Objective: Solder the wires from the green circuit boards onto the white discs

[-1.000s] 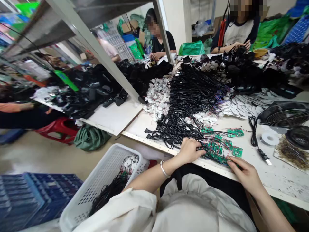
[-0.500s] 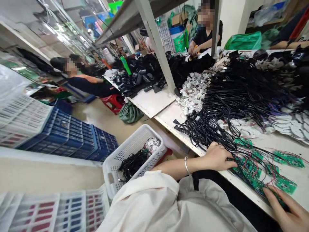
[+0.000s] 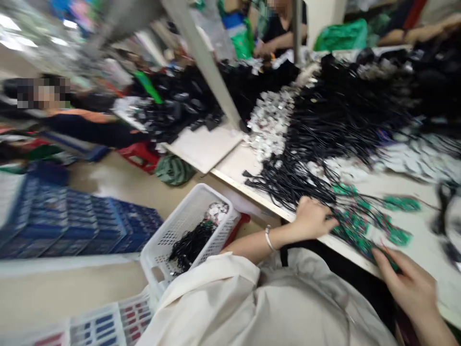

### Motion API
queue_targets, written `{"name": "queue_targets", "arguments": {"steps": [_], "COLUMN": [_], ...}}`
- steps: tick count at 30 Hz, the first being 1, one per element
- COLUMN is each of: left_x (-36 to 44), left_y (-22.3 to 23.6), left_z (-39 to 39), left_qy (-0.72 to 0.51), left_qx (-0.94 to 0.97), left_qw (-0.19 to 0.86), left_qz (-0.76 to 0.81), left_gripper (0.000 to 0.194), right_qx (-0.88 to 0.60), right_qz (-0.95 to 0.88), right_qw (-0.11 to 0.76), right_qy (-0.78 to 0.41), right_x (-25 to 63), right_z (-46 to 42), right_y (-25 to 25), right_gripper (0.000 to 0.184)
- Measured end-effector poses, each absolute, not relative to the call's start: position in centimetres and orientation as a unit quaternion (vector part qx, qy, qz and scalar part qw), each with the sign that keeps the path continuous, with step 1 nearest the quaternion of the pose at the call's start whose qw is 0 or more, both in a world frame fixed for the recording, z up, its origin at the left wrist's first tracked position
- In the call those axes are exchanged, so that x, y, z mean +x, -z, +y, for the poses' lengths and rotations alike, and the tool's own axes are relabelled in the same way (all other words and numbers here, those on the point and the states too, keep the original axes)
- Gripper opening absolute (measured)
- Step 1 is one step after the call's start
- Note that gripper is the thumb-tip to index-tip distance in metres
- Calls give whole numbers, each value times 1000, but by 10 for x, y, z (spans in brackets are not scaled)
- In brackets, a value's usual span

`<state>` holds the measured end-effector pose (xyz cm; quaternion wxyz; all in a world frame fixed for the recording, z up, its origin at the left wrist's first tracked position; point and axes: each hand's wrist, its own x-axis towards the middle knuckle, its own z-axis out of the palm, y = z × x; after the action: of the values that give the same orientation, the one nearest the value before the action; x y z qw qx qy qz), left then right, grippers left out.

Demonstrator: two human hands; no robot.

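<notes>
On the worktop [image 3: 421, 240], green circuit boards [image 3: 355, 228] lie in a tangle of thin wires [image 3: 306, 185]. The left hand [image 3: 311, 218] rests half-curled on them; the blurred right hand [image 3: 406, 288] is beside them, its grip unclear. A hard tug could snag or tear wires.

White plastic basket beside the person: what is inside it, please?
The basket holds tangled black cables and small white pieces; whatever lies beneath them is hidden.

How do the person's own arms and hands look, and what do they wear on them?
The left hand has a thin silver bangle on its wrist, and the left arm comes out of a loose cream-white sleeve. The right hand shows no bangle.
</notes>
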<state>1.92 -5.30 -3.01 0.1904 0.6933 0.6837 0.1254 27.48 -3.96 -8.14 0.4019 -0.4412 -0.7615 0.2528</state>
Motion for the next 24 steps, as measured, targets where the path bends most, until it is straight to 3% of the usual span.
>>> {"name": "queue_targets", "arguments": {"steps": [10,14,20,24], "left_x": [22,6,9,23], "left_y": [28,19,-10,-3], "left_z": [-32,-38,-48,-30], "left_qy": [-125,-109,-186,-100], "left_qx": [643,710,773,850], "left_qw": [192,224,50,118], "left_qz": [731,659,604,504], "left_gripper": [23,26,27,26], "right_qx": [-403,-436,-416,-420], "right_qz": [-791,-762,-755,-745], "right_qw": [413,406,411,411], "right_qy": [-205,-253,-298,-316], "right_x": [254,255,260,259], "right_z": [-32,-34,-29,-30], "right_y": [61,63,65,63], "right_gripper": [13,15,16,17]}}
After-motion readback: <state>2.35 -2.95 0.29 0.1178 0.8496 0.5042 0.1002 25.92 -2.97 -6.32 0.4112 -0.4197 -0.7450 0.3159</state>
